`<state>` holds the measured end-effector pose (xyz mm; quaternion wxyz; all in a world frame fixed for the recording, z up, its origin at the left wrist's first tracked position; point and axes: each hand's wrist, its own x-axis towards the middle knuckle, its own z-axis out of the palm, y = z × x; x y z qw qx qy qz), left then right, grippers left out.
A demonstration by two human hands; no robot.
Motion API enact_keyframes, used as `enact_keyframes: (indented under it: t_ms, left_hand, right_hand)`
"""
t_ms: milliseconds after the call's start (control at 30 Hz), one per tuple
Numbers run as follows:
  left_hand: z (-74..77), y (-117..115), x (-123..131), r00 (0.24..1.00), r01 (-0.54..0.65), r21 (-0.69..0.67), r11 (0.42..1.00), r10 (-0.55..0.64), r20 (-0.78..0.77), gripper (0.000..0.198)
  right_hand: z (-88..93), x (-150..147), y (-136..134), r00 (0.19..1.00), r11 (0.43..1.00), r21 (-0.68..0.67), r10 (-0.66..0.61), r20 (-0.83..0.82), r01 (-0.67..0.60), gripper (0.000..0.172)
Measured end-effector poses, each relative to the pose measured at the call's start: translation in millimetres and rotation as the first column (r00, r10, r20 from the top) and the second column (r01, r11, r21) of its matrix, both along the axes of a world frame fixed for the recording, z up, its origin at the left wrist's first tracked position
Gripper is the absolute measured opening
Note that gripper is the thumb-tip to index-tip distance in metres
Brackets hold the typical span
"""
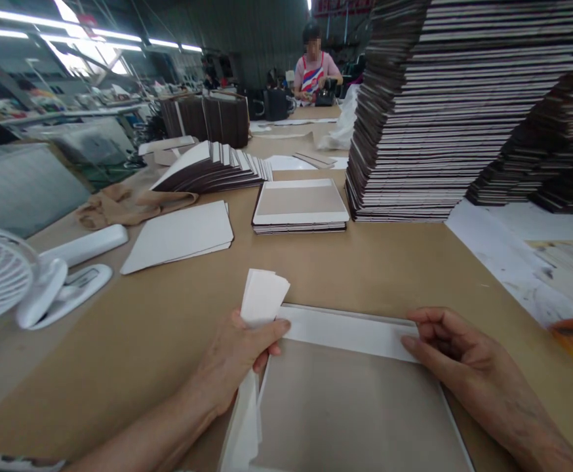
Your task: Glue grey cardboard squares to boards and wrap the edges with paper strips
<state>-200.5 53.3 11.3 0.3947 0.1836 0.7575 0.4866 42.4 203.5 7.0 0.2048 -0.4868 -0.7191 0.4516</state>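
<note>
A flat grey board [350,406] with white folded edges lies in front of me on the brown table [168,328]. My left hand [237,357] is closed on a small bundle of white paper strips [261,298] at the board's upper left corner. My right hand [444,347] rests on the white flap [345,331] along the board's far edge, its fingers curled and pressing the flap's right end.
A low stack of finished boards [300,206] and loose white sheets [181,236] lie further out. Tall stacks of boards [438,111] rise at the right. A white desk fan [16,275] stands at the left. Another person [313,69] works at the far end.
</note>
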Motion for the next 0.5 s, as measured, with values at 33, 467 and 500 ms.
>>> enact_keyframes:
  t_ms: [33, 467, 500]
  left_hand:
    - [-0.4, -0.2, -0.8, 1.0, 0.008, 0.003, 1.0, -0.008, 0.002, 0.028]
    - [-2.9, 0.9, -6.0, 0.991, 0.002, -0.121, 0.993, -0.018, -0.132, 0.026]
    - [-3.5, 0.5, -6.7, 0.986, 0.008, -0.135, 0.991, -0.03, -0.162, 0.026]
  right_hand:
    - [-1.5, 0.5, 0.3, 1.0, 1.0, 0.0, -0.005, -0.003, 0.005, 0.039]
    - [-12.9, 10.9, 3.7, 0.997, 0.997, 0.032, -0.071, 0.035, 0.07, 0.044]
    - [-17.8, 14.5, 3.6, 0.997, 0.998, 0.018, -0.063, 0.034, 0.062, 0.045]
